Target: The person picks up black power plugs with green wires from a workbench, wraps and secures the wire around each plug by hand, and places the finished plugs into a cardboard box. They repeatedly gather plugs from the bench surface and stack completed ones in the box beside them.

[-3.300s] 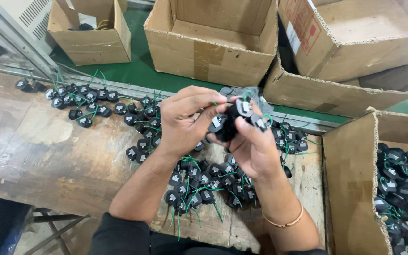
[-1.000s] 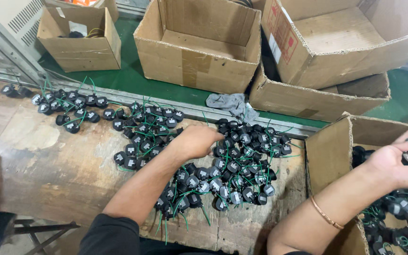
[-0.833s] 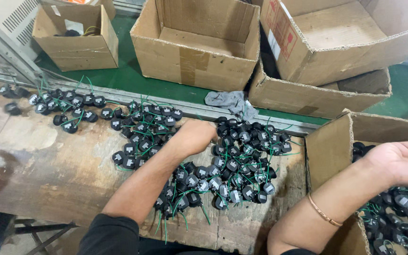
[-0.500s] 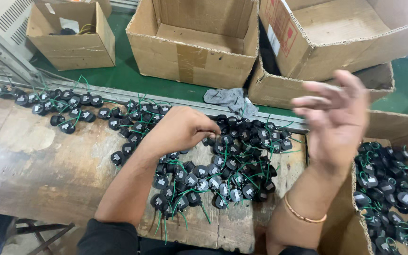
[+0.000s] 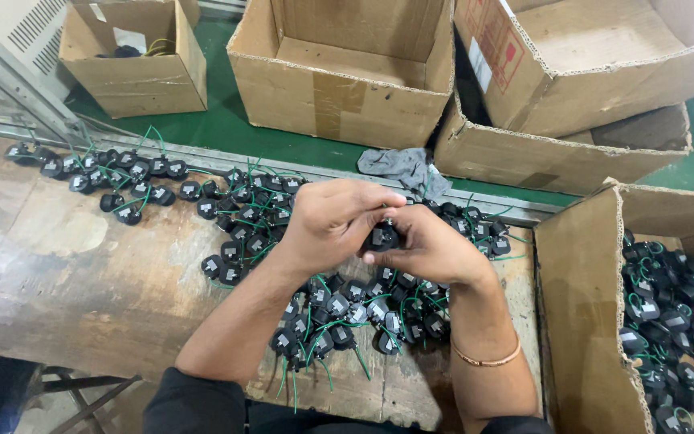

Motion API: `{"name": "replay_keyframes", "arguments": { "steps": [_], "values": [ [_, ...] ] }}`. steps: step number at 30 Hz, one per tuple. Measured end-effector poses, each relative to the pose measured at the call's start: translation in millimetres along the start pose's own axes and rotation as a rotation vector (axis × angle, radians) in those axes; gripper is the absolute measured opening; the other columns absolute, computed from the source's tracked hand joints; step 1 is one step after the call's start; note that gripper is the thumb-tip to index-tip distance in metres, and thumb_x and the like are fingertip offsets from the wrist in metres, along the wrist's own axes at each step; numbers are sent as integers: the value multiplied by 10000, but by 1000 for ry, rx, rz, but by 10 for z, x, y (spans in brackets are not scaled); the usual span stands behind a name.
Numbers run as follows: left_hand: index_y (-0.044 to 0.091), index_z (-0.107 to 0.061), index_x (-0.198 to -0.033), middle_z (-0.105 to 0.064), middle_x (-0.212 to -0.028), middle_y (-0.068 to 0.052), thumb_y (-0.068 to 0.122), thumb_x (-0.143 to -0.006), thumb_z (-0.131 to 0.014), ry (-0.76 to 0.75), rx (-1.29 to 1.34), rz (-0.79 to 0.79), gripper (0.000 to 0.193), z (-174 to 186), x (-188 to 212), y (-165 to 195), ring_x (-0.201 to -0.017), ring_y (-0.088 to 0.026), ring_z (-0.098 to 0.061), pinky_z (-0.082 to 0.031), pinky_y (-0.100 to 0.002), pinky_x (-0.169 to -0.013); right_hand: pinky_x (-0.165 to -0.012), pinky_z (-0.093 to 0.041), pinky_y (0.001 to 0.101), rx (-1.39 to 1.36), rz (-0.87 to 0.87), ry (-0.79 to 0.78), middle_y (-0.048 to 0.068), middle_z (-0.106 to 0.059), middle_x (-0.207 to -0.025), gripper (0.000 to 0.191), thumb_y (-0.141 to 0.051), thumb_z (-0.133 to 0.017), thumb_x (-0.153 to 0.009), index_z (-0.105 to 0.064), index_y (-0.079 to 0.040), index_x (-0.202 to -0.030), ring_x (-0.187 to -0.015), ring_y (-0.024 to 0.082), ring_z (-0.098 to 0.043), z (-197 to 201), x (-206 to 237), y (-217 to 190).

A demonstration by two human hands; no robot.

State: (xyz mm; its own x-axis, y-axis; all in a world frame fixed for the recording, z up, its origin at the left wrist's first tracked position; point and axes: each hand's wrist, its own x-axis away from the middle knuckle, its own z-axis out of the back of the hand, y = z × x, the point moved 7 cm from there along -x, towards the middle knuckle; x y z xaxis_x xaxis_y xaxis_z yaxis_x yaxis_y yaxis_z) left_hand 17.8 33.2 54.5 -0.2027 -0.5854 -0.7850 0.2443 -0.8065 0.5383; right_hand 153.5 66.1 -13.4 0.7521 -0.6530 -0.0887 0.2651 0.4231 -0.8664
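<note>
Over the middle of the table (image 5: 82,281), seen from the head camera, one small black part (image 5: 381,237) is pinched between both hands, held just above the pile of the same parts (image 5: 347,309). The left hand (image 5: 332,221) is curled over it from the top left, fingers clenched around the piece, and the right hand (image 5: 431,249) is closed on it from the right side, thumb pressed against its lower edge. So neither hand is released, both are gripped on that one part. A thin bracelet (image 5: 487,360) is worn on the right wrist.

The pile is made up of small black round components with green wire leads, spread in a loose band from the far left of the worn wooden table to just under the hands. More of the same parts are heaped inside an open cardboard box (image 5: 580,321) set at the right end of the table. A crumpled grey rag (image 5: 399,167) is left near the table's far edge, just beyond the hands. Past that, on the green floor (image 5: 226,120), several open cardboard boxes are lined up, with the middle one (image 5: 339,88) seen empty from this angle.
</note>
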Motion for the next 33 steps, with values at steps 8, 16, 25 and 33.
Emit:
{"name": "replay_keyframes", "arguments": {
  "steps": [8,16,25,33],
  "values": [
    [48,-705,-1098,-748,-1195,-122,-9,-898,-758,-221,136,-64,214,-69,-38,27,-1178,-282,-710,-579,-389,-1022,-811,-543,258,-313,-105,48,-23,-713,-994,347,-23,-777,-853,-670,-44,-1182,-914,45,-619,216,138,63],
    [75,-664,-846,-744,-939,-2,104,-759,-899,-72,94,100,252,-82,-77,-80,-981,-224,-695,-563,-354,-902,-885,-537,283,-94,62,136,9,-720,-1055,378,-14,-851,-792,-660,-27,-1118,-986,64,-595,52,31,46],
    [54,-712,-964,-741,-1063,-58,59,-765,-863,-240,311,120,250,43,-81,-272,-1068,-247,-683,-543,-378,-975,-840,-573,270,86,204,299,19,-751,-955,301,-15,-862,-800,-705,-59,-1053,-906,94,-702,280,198,-329],
    [192,-785,-999,-703,-1084,-92,162,-599,-914,-953,-585,518,421,-576,650,-1330,-1113,-332,-622,-531,-477,-882,-913,-545,257,-67,243,636,33,-609,-1100,684,80,-753,-844,-483,-35,-1463,-998,117,-643,675,475,-616]
  ]
}}
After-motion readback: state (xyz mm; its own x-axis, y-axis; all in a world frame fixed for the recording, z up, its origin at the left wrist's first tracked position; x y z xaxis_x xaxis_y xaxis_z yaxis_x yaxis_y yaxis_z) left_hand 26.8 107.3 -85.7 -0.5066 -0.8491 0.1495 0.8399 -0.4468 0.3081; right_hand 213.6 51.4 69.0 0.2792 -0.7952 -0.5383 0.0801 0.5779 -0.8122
